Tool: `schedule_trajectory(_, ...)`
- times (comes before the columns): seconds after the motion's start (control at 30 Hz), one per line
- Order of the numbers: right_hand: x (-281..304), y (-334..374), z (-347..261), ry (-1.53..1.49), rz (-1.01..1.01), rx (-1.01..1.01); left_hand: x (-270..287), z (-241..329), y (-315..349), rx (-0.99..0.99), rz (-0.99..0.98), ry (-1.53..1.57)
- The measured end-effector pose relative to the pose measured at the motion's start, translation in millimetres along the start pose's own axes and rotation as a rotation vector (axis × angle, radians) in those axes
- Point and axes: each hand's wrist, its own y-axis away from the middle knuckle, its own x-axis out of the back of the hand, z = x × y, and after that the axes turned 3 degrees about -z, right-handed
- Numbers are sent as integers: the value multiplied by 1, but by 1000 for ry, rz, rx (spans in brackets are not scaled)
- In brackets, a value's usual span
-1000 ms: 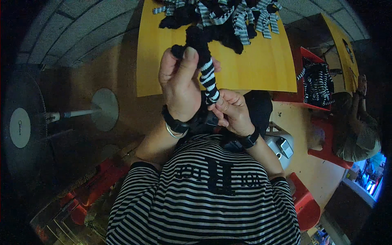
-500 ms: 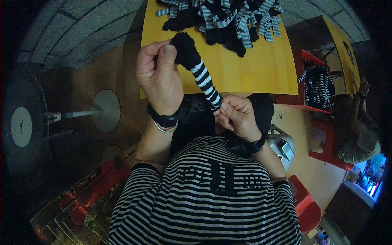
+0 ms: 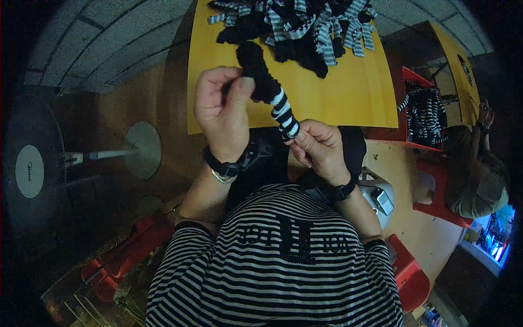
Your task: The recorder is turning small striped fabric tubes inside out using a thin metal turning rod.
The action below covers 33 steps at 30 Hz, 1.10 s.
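The head view gives me a soft tube of knit and plush, fuzzy black at the upper end and banded black and white below [image 3: 268, 90], raised over the near edge of a flat yellow wooden bench [image 3: 348, 92], left of that edge's middle. I have the right hand [image 3: 321, 147] pinching the banded lower tip between thumb and fingers. The left hand [image 3: 222, 114] has thumb and forefinger at the fuzzy part's left side; in this dim light I can't tell whether they pinch it. Toward the bench's far edge I see a loose pile of fuzzy black and grey-striped fabric pieces [image 3: 308, 52]. Just past the near right corner, a red open box [image 3: 414, 77] holds banded black-and-white pieces [image 3: 426, 117].
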Motion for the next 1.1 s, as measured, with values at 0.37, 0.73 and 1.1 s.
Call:
schedule_trajectory(0.37,-6,-9,2,-332,-1,32,-2,-17,7,8,-232,31)
schedule_trajectory(0.73,9,-1,12,-208,8,-51,-20,-2,6,475,-251,351)
schedule_trajectory(1.1,104,91,-18,335,33,-392,14,-3,-21,426,-156,290)
